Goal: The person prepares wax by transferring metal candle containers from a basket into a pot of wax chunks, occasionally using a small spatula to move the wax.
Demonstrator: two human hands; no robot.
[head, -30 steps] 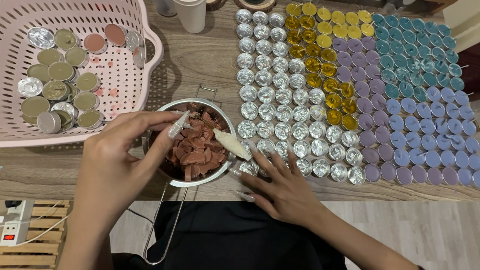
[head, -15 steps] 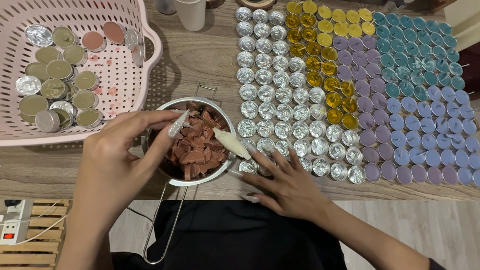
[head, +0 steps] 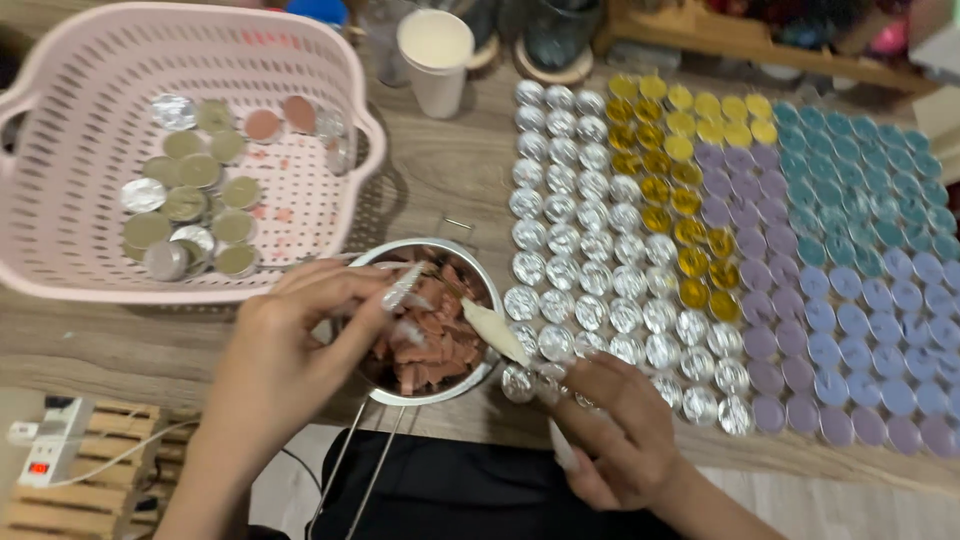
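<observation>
Wax pieces (head: 425, 340), reddish-brown chunks, sit in a small metal pot (head: 478, 262) on the wooden worktop (head: 440, 170), at its near edge, between the pink basket (head: 80, 130) and the grid of tealight cups (head: 600, 270). Pot has wire handles running down toward the person.

Left hand (head: 290, 350) is over the pot's left rim, fingers curled and pinched on a small silvery cup (head: 400, 288) held above the chunks. Right hand (head: 615, 425) rests just right of the pot at the worktop edge, fingers bent; a pale flat tool (head: 495, 332), blade-like, slants from near it into the pot's right side. Grip on the tool is hidden, so cannot tell if it is truly clamped.

Basket holds a loose cluster of filled tealights (head: 195, 210), greenish, a couple pinkish, some bare foil. Grid: silver empties at left, then yellow, purple and teal columns. White paper cup (head: 437, 55) stands behind, well apart from the pot. Power strip (head: 50, 450) lower left on a wooden crate.

Judgement: the step looks like working wax out of the cup into the pot. To do it well, keep the cup directly over the pot so bits fall inside, steady the pot, keep the foil from crushing, and keep the right wrist off the nearest silver cups, which sit touching the pot's side.
</observation>
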